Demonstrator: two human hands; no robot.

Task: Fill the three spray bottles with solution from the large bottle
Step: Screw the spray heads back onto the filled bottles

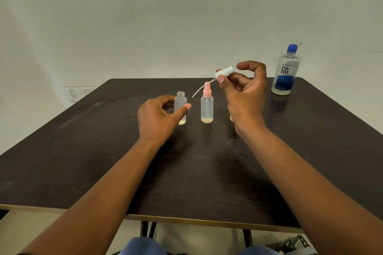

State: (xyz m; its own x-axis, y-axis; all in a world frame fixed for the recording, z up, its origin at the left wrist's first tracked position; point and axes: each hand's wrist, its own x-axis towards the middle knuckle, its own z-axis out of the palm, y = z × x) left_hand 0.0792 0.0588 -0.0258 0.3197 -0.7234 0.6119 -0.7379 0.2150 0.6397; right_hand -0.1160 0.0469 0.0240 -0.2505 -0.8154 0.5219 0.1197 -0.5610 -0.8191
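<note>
Your left hand [159, 118] curls round the small uncapped frosted-plastic spray bottle [180, 107] standing on the dark wooden table [83, 151], thumb across its front, while your right hand [242, 93] pinches the white pump spray head [223, 72] between thumb and forefinger, lifted clear of the bottle, its thin clear dip tube [199, 91] trailing down to the left. Just beside the open bottle stands a second frosted bottle with a pink spray cap [207, 105], closed. A third bottle appears to sit behind your right wrist, though only a pale sliver shows there. The large clear solution bottle with the blue cap and blue label [286, 70] stands well apart at the table's far right, capped and untouched. By the look of it, the task is barely begun: both visible small bottles hold only a shallow yellowish layer at the bottom, one is opened, and nothing is yet being poured. All three fills seem to remain, along with uncapping the large bottle.
</note>
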